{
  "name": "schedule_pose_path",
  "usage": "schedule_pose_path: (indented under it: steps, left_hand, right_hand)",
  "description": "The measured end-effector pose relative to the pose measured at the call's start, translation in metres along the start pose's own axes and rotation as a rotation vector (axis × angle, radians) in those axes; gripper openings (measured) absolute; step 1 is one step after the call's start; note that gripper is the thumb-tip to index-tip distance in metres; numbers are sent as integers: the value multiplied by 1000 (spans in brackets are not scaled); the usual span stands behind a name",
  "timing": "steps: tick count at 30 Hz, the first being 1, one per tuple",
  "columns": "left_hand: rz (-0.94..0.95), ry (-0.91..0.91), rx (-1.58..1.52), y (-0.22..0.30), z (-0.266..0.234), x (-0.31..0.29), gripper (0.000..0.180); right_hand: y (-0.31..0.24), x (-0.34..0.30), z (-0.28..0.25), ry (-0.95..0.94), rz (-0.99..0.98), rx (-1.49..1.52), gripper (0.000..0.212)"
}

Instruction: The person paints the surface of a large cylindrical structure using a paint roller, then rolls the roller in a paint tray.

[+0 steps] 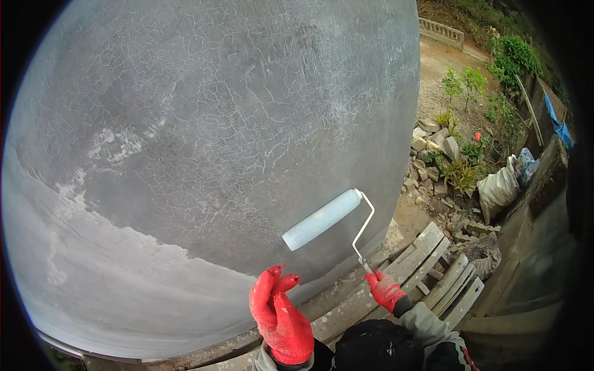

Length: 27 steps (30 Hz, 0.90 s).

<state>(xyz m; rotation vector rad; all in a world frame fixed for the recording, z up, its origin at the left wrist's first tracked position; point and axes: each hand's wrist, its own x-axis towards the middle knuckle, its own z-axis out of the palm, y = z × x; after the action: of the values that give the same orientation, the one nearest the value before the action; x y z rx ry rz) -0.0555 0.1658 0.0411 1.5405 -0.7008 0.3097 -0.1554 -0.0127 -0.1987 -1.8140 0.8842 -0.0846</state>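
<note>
My right hand (385, 290), in a red work glove, is wrapped round the handle of a paint roller (323, 218). The roller has a long pale blue sleeve on a bent white wire frame, slanting across in front of the wall. Whether the sleeve touches the wall I cannot tell. My left hand (279, 318), gloved in the same red, is raised in front of the wall's lower part. Its fingers are bent but apart, with nothing seen between them. The large grey wall (204, 123) has a darker, finely cracked area above a paler band.
Weathered planks (408, 263) run along the wall's foot beneath me. To the right lie a heap of broken stones (427, 154), plants (461, 176) and a white sack (498, 190). A low dark wall (526, 210) bounds the right side; a blue sheet (558, 122) hangs beyond.
</note>
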Motion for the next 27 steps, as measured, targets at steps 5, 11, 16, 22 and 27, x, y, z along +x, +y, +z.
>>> schedule_pose_path:
  steps: [5,11,16,22,27]
  left_hand:
    - [-16,30,-13,1,4,-2,39]
    - [-34,82,-25,-8,6,-1,35]
    - [98,27,204,-14,-8,0,33]
    - [21,105,49,-9,-2,2,33]
    - [23,74,116,-6,-3,2,34]
  right_hand:
    - [-95,7,-36,68,-182,132,37]
    - [-201,30,-71,101,-312,365,34]
    - [-135,38,-37,179,-320,220,35]
    - [4,7,1,11,39,-86,45]
    - [32,4,7,-64,107,-113,48]
